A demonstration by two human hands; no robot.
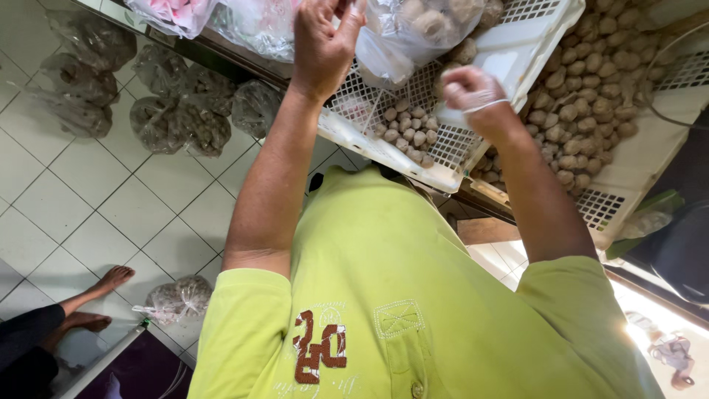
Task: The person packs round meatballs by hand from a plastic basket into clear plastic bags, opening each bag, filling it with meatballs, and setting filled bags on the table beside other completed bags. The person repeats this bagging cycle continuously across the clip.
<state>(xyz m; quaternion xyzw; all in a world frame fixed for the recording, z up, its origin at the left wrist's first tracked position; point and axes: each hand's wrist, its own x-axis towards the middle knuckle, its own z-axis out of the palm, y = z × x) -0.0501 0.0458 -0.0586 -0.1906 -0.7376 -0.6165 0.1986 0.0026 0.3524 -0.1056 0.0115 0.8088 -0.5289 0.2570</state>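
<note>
White tiled floor, left hand (323,46) fingers pinching clear bag (413,29), gloved right hand (473,94) gripping beneath

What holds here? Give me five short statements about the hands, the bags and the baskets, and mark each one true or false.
1. The left hand is raised to a clear plastic bag of round balls. True.
2. The right hand is bare. False: it wears a thin clear glove.
3. The white perforated basket is empty. False: a small heap of brownish balls lies in it.
4. Filled, tied bags lie on the white tiled floor. True.
5. The person wears a red shirt. False: the shirt is yellow-green.
</note>
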